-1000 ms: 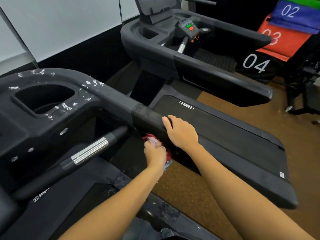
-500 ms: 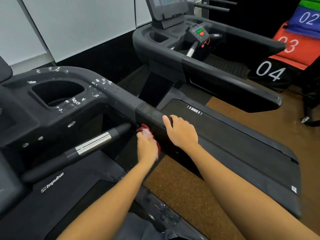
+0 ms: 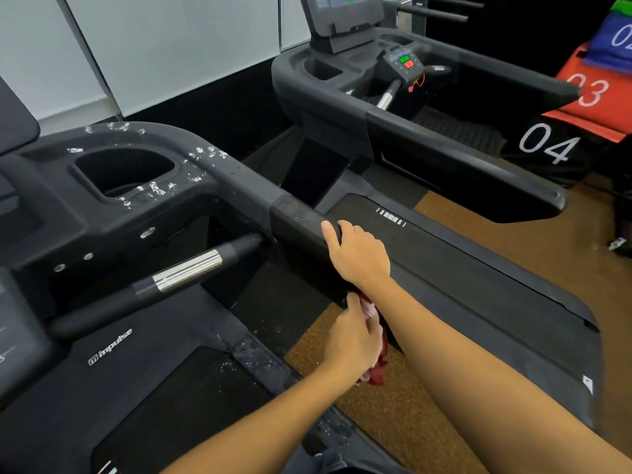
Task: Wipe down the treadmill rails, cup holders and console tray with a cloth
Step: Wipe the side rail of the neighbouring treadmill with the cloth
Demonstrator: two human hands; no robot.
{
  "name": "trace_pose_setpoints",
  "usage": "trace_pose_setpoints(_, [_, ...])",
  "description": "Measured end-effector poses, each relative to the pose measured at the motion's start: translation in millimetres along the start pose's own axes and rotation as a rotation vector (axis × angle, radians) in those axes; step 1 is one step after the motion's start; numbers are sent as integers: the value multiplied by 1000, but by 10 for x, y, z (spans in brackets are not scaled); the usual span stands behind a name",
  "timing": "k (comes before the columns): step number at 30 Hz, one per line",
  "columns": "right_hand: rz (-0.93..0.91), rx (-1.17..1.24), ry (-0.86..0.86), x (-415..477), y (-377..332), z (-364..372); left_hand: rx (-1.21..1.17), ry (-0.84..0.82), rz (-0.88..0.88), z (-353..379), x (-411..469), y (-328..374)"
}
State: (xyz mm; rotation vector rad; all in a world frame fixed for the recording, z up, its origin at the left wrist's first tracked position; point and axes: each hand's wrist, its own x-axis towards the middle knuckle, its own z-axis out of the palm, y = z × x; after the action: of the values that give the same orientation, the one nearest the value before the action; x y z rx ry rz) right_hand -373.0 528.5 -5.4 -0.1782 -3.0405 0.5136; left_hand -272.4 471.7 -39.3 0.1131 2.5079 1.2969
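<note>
My left hand (image 3: 354, 336) grips a red and white cloth (image 3: 374, 367) against the inner side of the treadmill's black right rail (image 3: 294, 217), below my right forearm. My right hand (image 3: 359, 254) rests on top of that rail with its fingers curled over the far edge. The cup holder (image 3: 123, 172) at the left has white foam flecks around its rim. The console tray (image 3: 13, 213) is at the far left, mostly out of frame.
A chrome-banded pulse grip (image 3: 184, 268) juts out under the cup holder. The treadmill belt (image 3: 164, 405) lies below. A second treadmill (image 3: 427, 131) stands to the right across a strip of brown floor (image 3: 403, 405). Numbered boxes (image 3: 547, 145) stand at the far right.
My left hand has slid the cloth back along the rail's inner side, toward me and under my right forearm. My right hand keeps its place on the rail top.
</note>
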Motion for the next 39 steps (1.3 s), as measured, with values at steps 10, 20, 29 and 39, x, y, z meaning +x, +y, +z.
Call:
trace_pose_setpoints(10, [6,53,-13,-3,-8,-33,-39,102,-74,-346,268,-48])
trace_pose_setpoints(20, [-1,67,-25,11,12,-26,-60,-61,-29,-419,208,-159])
trace_pose_setpoints(29, [1,36,-41,-10,-2,-55,-287,631,-149,-1472,957,-366])
trace_pose_setpoints(39, [17,-2,-6,-11,-53,-34,-415,643,-144,-801,741,-267])
